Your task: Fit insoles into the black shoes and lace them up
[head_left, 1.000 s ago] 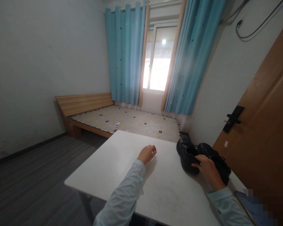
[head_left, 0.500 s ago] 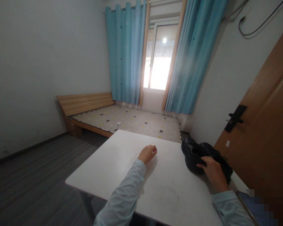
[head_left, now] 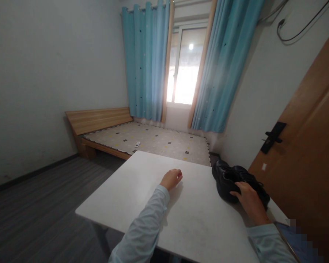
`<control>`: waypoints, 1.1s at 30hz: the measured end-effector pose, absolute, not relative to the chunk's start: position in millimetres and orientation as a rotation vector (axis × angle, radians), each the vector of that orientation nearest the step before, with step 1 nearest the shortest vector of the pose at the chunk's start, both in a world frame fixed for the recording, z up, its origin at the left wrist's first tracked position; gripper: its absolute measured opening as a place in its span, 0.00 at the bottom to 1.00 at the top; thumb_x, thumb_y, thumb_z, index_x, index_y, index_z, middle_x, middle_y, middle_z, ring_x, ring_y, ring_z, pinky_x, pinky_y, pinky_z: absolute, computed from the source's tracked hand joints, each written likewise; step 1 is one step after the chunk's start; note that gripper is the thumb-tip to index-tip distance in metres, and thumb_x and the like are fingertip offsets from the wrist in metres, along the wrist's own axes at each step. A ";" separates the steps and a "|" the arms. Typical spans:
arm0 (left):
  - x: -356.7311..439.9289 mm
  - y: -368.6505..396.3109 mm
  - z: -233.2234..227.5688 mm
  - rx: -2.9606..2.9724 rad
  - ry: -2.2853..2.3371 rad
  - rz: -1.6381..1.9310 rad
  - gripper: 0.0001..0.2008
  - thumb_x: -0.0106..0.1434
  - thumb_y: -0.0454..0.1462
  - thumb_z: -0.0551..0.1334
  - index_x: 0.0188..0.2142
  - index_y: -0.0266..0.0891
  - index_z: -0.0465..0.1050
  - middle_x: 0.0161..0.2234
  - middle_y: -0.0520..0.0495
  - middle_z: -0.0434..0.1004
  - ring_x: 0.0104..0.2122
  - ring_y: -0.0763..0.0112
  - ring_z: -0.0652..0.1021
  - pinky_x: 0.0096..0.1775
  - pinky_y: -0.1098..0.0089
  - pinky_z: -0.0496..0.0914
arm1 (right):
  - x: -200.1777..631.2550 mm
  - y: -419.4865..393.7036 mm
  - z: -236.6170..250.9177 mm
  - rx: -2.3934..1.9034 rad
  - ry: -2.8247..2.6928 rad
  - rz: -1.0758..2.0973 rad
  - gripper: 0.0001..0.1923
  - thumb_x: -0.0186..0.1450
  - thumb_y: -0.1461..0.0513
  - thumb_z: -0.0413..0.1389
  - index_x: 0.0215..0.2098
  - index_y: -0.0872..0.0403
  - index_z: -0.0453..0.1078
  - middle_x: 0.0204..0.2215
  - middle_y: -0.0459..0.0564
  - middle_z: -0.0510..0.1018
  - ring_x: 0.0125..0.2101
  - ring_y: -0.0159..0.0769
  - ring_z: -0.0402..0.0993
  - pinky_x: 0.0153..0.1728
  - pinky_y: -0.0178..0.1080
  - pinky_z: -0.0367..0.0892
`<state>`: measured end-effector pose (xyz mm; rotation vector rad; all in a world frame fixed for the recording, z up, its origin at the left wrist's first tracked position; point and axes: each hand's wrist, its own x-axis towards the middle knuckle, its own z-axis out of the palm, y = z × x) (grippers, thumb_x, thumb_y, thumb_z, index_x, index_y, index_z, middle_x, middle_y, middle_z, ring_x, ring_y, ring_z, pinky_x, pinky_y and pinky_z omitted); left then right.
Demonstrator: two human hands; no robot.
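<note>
Black shoes (head_left: 225, 189) are set at the table's (head_left: 120, 193) two o'clock, one pinched by the right hand (head_left: 250, 201); the left hand (head_left: 170, 179), at twelve, is held loosely curled, unclenched.

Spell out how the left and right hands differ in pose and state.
The left hand is loosely curled, with nothing visible in it; the right hand grips a black shoe at its opening. The left hand is nearer the middle of the white table, the right hand nearer its right edge. Both are bare, with pale sleeves at the wrists.
</note>
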<state>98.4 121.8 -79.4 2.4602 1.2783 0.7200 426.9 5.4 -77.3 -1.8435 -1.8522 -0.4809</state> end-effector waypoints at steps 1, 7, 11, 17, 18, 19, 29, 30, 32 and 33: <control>98.4 121.8 -79.5 2.459 1.279 0.720 0.08 0.60 0.35 0.55 0.33 0.38 0.72 0.34 0.47 0.75 0.32 0.71 0.74 0.37 0.72 0.68 | 426.0 4.7 -77.3 -1.840 -1.845 -0.491 0.09 0.59 0.60 0.52 0.36 0.56 0.69 0.36 0.58 0.75 0.39 0.47 0.72 0.38 0.45 0.67; 98.1 121.6 -79.9 2.457 1.279 0.715 0.08 0.60 0.35 0.55 0.33 0.39 0.72 0.33 0.47 0.75 0.32 0.72 0.74 0.37 0.72 0.67 | 417.9 -4.1 -74.9 -1.797 -1.815 -0.535 0.13 0.61 0.61 0.49 0.43 0.57 0.66 0.41 0.59 0.73 0.44 0.47 0.69 0.45 0.47 0.65; 98.2 120.8 -78.8 2.461 1.277 0.708 0.08 0.60 0.35 0.55 0.33 0.38 0.72 0.34 0.47 0.75 0.32 0.71 0.74 0.38 0.72 0.67 | 408.5 -15.5 -66.3 -1.759 -1.799 -0.594 0.16 0.62 0.61 0.46 0.46 0.58 0.65 0.42 0.60 0.73 0.45 0.47 0.69 0.47 0.48 0.64; 98.9 118.1 -76.0 2.461 1.278 0.683 0.08 0.60 0.35 0.55 0.34 0.38 0.73 0.34 0.46 0.75 0.32 0.71 0.75 0.38 0.72 0.67 | 388.4 -35.5 -57.8 -1.668 -1.771 -0.562 0.16 0.65 0.58 0.44 0.43 0.57 0.67 0.39 0.58 0.76 0.41 0.45 0.72 0.45 0.48 0.66; 99.0 117.5 -75.7 2.459 1.279 0.679 0.08 0.60 0.35 0.55 0.34 0.38 0.73 0.34 0.46 0.75 0.32 0.71 0.75 0.38 0.72 0.67 | 383.3 -38.6 -58.8 -1.651 -1.778 -0.534 0.15 0.65 0.58 0.44 0.42 0.56 0.68 0.39 0.57 0.77 0.40 0.44 0.73 0.44 0.47 0.67; 99.1 116.9 -75.5 2.459 1.280 0.675 0.08 0.60 0.35 0.55 0.34 0.38 0.73 0.34 0.46 0.75 0.32 0.71 0.75 0.38 0.72 0.67 | 377.3 -41.7 -60.6 -1.641 -1.792 -0.498 0.15 0.65 0.58 0.44 0.41 0.56 0.68 0.38 0.56 0.77 0.39 0.43 0.74 0.44 0.46 0.67; 100.5 112.7 -75.1 2.483 1.261 0.677 0.08 0.60 0.34 0.55 0.33 0.38 0.73 0.33 0.46 0.75 0.32 0.71 0.74 0.37 0.72 0.67 | 279.0 -69.9 -83.1 -1.447 -2.173 -0.166 0.12 0.63 0.70 0.47 0.40 0.54 0.70 0.34 0.52 0.77 0.35 0.38 0.74 0.37 0.41 0.69; 100.7 112.5 -75.2 2.485 1.259 0.679 0.08 0.60 0.34 0.55 0.33 0.38 0.73 0.33 0.46 0.76 0.31 0.71 0.74 0.37 0.72 0.67 | 271.3 -71.6 -83.6 -1.436 -2.215 -0.135 0.12 0.63 0.71 0.48 0.40 0.54 0.70 0.34 0.51 0.77 0.35 0.38 0.73 0.37 0.40 0.69; 101.1 112.3 -75.2 2.489 1.256 0.681 0.07 0.59 0.34 0.55 0.32 0.38 0.73 0.33 0.46 0.76 0.31 0.71 0.74 0.37 0.72 0.67 | 259.4 -73.8 -84.3 -1.428 -2.256 -0.095 0.12 0.62 0.72 0.49 0.38 0.55 0.70 0.32 0.51 0.77 0.34 0.38 0.73 0.36 0.40 0.69; 101.2 112.4 -75.3 2.491 1.255 0.683 0.07 0.59 0.34 0.55 0.32 0.38 0.72 0.33 0.46 0.76 0.31 0.71 0.74 0.37 0.72 0.67 | 255.2 -74.3 -84.6 -1.422 -2.271 -0.075 0.12 0.61 0.73 0.49 0.37 0.55 0.70 0.32 0.50 0.77 0.34 0.38 0.73 0.36 0.40 0.69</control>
